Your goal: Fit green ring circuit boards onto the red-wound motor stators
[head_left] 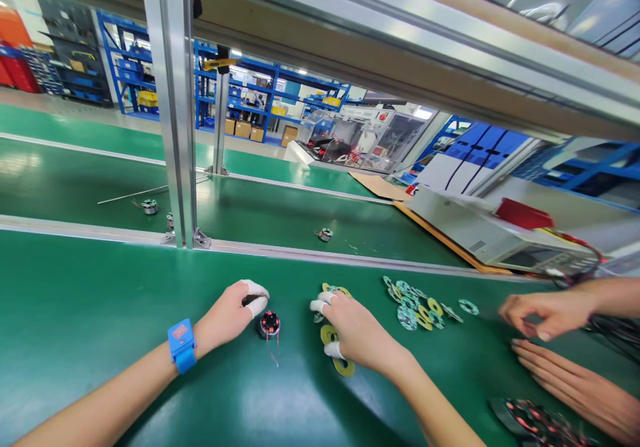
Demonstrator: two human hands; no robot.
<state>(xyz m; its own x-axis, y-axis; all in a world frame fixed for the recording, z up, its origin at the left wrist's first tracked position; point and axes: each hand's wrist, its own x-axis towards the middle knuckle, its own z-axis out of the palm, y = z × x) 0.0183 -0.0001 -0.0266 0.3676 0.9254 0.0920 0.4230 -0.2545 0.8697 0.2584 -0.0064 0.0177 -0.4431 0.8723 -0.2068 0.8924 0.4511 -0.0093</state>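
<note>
right forearm (425, 393) slants beside an upright motor (270, 324), wires (277, 351) trailing nearward.

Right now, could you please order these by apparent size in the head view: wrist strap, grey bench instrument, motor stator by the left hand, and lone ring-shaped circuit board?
Largest to smallest:
1. Grey bench instrument, despite standing farther back
2. Blue wrist strap
3. Motor stator
4. Lone ring-shaped circuit board

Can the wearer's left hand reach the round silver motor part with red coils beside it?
Likely yes: the left hand is right beside the motor part, with nothing visible between them.
</note>
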